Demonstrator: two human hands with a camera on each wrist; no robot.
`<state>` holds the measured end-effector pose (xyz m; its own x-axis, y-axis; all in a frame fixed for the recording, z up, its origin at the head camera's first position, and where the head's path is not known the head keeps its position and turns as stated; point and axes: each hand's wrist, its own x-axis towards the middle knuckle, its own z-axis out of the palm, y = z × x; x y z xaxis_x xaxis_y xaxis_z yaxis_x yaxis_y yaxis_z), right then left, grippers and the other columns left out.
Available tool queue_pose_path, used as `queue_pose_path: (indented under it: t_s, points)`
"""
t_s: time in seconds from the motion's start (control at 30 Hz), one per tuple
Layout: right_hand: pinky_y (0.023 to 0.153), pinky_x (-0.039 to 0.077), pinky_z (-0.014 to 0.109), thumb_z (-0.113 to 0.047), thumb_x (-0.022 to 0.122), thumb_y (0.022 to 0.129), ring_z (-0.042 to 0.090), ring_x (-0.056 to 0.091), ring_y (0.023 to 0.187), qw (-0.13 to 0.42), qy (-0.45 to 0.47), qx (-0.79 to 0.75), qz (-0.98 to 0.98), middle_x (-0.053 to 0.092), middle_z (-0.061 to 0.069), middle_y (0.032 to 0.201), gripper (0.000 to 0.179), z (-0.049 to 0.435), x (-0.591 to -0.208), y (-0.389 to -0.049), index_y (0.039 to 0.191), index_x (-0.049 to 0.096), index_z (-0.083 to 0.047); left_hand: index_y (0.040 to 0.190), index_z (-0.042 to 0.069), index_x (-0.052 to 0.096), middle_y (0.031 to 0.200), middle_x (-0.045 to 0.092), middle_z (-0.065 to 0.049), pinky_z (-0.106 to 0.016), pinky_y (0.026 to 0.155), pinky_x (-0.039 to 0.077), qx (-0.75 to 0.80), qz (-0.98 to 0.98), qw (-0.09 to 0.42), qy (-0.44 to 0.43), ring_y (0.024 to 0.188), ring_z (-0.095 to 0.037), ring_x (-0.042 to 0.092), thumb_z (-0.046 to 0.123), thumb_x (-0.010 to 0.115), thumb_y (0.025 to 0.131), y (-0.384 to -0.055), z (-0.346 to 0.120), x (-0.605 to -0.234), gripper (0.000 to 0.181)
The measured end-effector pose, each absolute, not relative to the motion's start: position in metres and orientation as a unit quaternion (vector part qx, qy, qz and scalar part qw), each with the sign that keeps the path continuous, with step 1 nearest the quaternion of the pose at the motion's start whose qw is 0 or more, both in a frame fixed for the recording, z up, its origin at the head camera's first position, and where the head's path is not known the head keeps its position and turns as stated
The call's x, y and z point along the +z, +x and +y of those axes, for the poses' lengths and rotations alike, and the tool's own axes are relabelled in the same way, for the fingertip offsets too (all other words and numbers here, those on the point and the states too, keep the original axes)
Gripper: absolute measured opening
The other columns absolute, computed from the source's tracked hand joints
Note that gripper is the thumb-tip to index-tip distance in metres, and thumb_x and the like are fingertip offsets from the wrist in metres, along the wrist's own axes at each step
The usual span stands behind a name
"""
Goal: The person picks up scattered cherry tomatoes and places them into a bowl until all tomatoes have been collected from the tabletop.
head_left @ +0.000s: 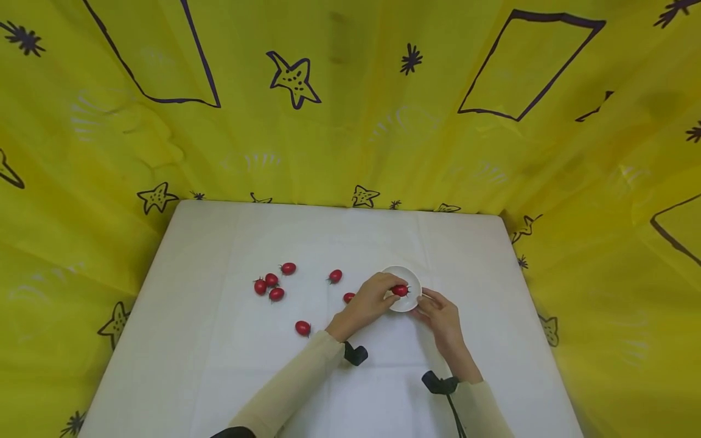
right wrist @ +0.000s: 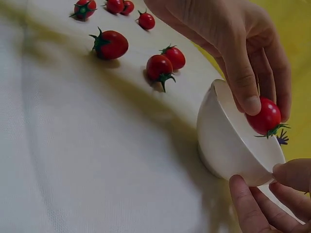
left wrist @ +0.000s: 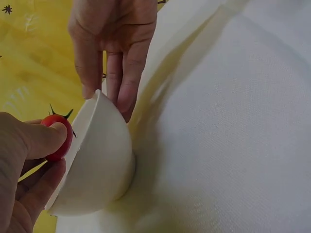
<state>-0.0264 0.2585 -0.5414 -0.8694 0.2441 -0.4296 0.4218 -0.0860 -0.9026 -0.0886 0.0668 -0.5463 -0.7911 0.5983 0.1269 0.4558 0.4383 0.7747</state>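
Observation:
Between thumb and fingers my left hand pinches a cherry tomato with a green calyx. It is held at the mouth of a small white bowl. My right hand grips the bowl's rim, thumb on the edge and fingers against the outer wall, as the right wrist view shows. The bowl stands on the table. Most of its inside is hidden in the wrist views, and partly covered by my left hand in the head view.
Several cherry tomatoes lie loose on the white table, left of the bowl. One tomato is partly hidden behind my left hand. Another tomato lies nearer the front. A yellow patterned curtain surrounds the table's back and sides.

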Motion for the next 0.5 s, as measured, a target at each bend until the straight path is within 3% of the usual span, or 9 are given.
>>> queue_pose_path:
  t_s: [0.5]
  points:
    - [0.089, 0.063, 0.027, -0.007, 0.060, 0.105, 0.003, 0.073, 0.092, 0.064, 0.244, -0.665, 0.703, 0.066, 0.025, 0.137, 0.044, 0.257, -0.539, -0.029, 0.147, 0.053, 0.002, 0.130, 0.009, 0.069, 0.129, 0.072, -0.005, -0.035, 0.116, 0.049, 0.381, 0.862, 0.081, 0.323, 0.124, -0.022, 0.063, 0.009, 0.072, 0.098, -0.099, 0.079, -0.551, 0.032]
